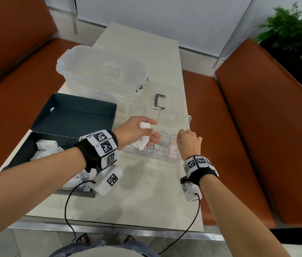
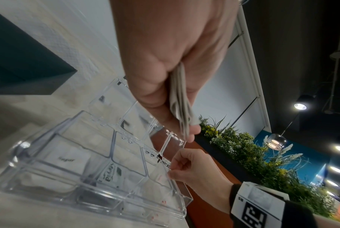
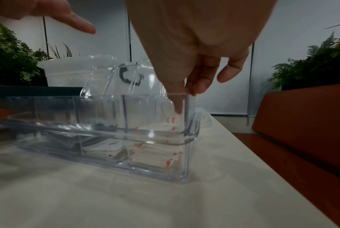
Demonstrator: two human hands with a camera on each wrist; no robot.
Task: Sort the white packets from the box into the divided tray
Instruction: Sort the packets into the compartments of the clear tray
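Grip first, from the head view: the left hand (image 1: 137,133) is curled round a small sheaf of white packets (image 1: 143,143), held over the near-left cells of the clear divided tray (image 1: 188,118), while the right hand (image 1: 189,140) pinches at something over the tray's near-right cell. More packets lie in the dark box (image 1: 76,115), which sits just left of the tray on the bench (image 1: 146,191). A big clear tub (image 1: 100,71) stands behind the tray, so the open room is on its near side.

Left wrist view: the sheaf (image 2: 181,106) hangs edge-down from thumb and fingers (image 2: 194,132), its long axis pointing down at the tray (image 2: 181,216) below. Cells there already hold packets, one reading "Sugar". The right hand (image 2: 192,171) rests at the tray's right wall.

Right wrist view: the right fingertips (image 3: 177,106) dip into the tray's right end cell (image 3: 186,174), seemingly pressing a red-printed packet (image 3: 157,157) onto its pile; whether they actually pinch it I cannot tell. The left hand is likely nearer the unfilled cells, and the thin dividers are the edges to clear.
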